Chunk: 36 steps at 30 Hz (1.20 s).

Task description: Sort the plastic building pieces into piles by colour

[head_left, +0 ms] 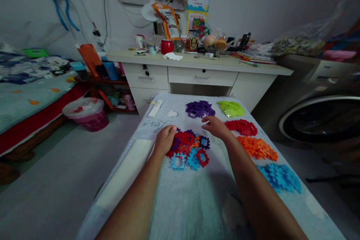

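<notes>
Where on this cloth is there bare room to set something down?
The widest bare patch of cloth lies between the left forearm and right forearm, nearer the camera than the mixed pile. A thin strip separates that from the purple pile. The right is crowded: green pile, red pile, orange pile, blue pile.

Five single-colour piece piles (257, 147), one mixed pile (186, 139), two hands (165, 140).

On the cloth-covered table (194, 206), taking the mixed pile (186, 141) as the clock's centre, the left hand (164, 141) rests against it at nine o'clock; the right hand (215, 126) hovers near two, whether holding anything unclear; purple pieces (200, 108) lie between twelve and one; green pieces (231, 108) between one and two; red pieces (245, 127) just past two; orange pieces (258, 148) at three; blue pieces (280, 177) between three and four.
</notes>
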Tool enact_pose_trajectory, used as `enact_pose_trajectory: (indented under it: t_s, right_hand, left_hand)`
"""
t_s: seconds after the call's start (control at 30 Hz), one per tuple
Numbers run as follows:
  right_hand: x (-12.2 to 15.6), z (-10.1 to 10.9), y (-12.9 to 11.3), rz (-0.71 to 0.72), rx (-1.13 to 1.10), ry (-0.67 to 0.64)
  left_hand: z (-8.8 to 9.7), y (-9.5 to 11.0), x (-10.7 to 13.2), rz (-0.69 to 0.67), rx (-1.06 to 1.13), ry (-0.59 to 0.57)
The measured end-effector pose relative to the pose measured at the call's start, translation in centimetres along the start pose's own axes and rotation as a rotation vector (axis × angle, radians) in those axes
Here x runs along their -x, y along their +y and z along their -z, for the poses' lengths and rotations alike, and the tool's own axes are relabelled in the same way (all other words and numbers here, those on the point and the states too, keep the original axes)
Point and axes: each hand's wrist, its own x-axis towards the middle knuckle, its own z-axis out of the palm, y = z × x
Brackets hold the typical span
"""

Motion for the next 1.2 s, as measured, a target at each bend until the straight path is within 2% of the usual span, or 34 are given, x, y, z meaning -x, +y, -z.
enact_pose_trajectory:
  t_s: [0.07,0.17,0.33,0.53,0.73,0.9,1.03,1.2]
  right_hand:
    - [2.1,0.0,-0.5,0.03,0.099,-0.121]
    - [4.6,-0.3,-0.9,0.052,0.224,-0.201]
    - [6.4,-1.4,-0.7,0.062,0.256,-0.156]
    - [6.2,-1.3,-0.5,0.063,0.193,-0.155]
    - [5.2,-0.2,0.1,0.029,0.088,-0.142]
    - [3.0,0.5,0.6,-0.059,-0.216,-0.092]
    - [-0.1,-0.4,0.0,-0.167,-0.427,0.094]
    - [-4.3,-3.0,-1.2,-0.29,-0.537,0.258]
  left_hand:
    - [0.0,0.0,0.0,0.002,-0.005,-0.004]
    - [0.0,0.0,0.0,0.001,-0.012,-0.012]
    - [0.1,0.0,0.0,-0.013,-0.008,-0.009]
    - [0.0,-0.1,-0.1,-0.021,0.003,-0.01]
    - [-0.1,-0.1,-0.2,-0.005,0.014,-0.004]
    - [0.1,0.2,-0.1,0.009,0.023,-0.006]
    - [0.1,0.1,0.0,0.006,0.033,0.001]
    - [0.0,0.0,0.0,0.006,0.036,0.0]
